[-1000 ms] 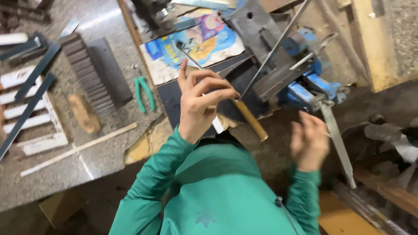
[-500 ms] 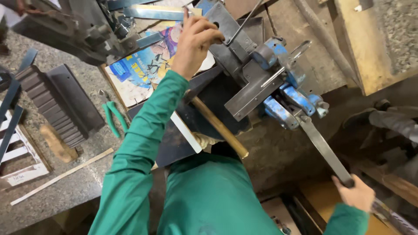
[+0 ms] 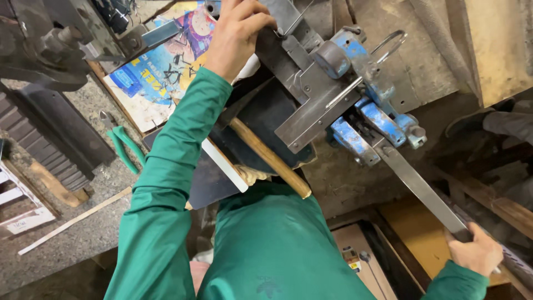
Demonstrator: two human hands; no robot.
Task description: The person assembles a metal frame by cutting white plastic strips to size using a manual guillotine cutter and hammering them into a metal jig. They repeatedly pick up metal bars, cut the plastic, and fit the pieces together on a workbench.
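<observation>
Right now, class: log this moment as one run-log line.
left hand: pressing on metal plate | right hand: gripping long lever of blue bench tool | wooden-handled hammer: lying untouched

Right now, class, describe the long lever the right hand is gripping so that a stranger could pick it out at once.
Start at the blue bench machine on the worktop. A long flat grey metal lever runs from its base down to the right hand, which grips its far end. Unlike the wooden hammer handle nearby, it is bare steel, thin and joined to the machine.
</observation>
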